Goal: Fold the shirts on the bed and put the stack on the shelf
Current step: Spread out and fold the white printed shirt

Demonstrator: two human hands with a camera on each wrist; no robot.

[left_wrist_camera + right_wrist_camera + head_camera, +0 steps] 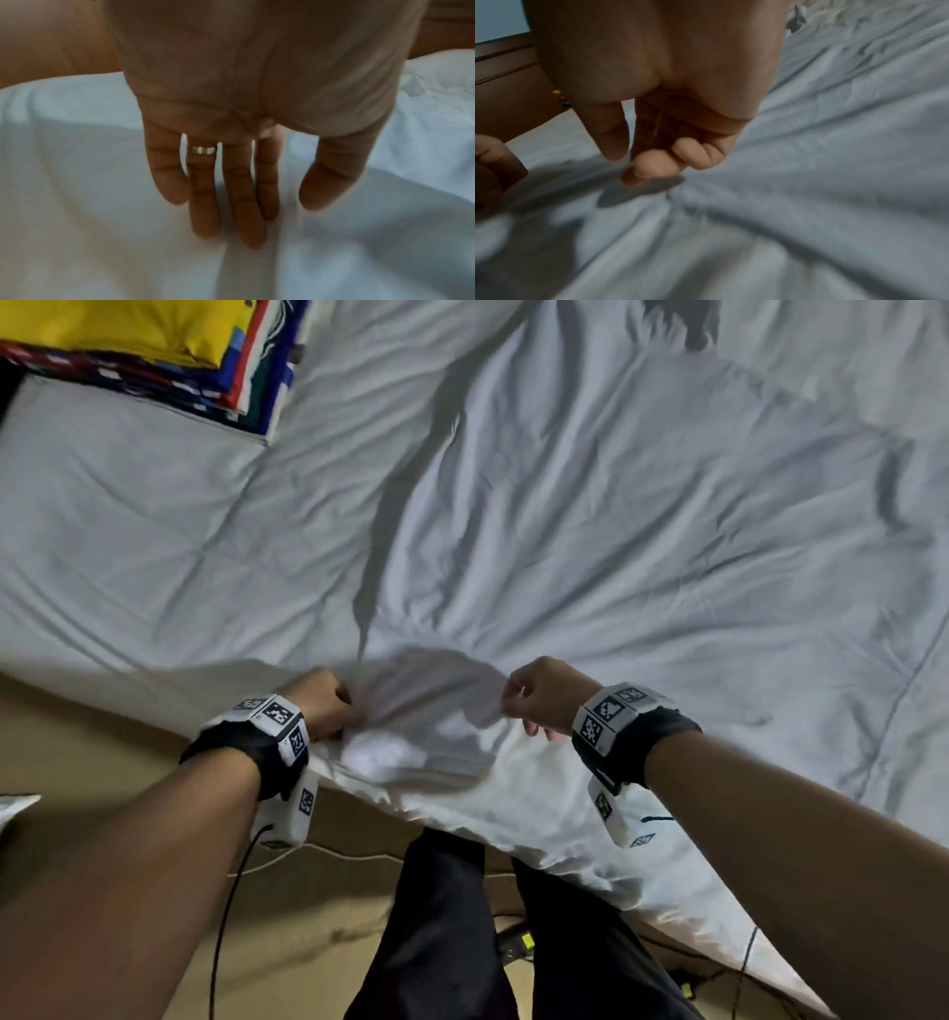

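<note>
head view looks down on a bed covered with a wrinkled white sheet [590, 516], with both hands at its near edge. the left hand [321, 703] lies on a raised fold of the sheet; the left wrist view shows its fingers [243, 194] straight and close together, tips on the white cloth, thumb out to the side, nothing gripped. a plain ring [201, 150] sits on one finger. the right hand [547, 695] is just beside the same raised fold, on its other side. in the right wrist view its fingertips [652, 164] are curled in toward the thumb just above the sheet, and the picture is too blurred to say whether a bit of cloth is pinched between them, so i cannot tell the state of that grip.

the stack of folded shirts [149, 356] lies at the far left corner of the bed, well apart from both hands; a yellow one is on top, with red, blue and dark layers showing at the stack's edge. both wrists carry black bands with white marker blocks [274, 713], and thin cables hang from them. below the bed's near edge are the person's dark trousers [441, 932] and a tan floor [308, 916].
</note>
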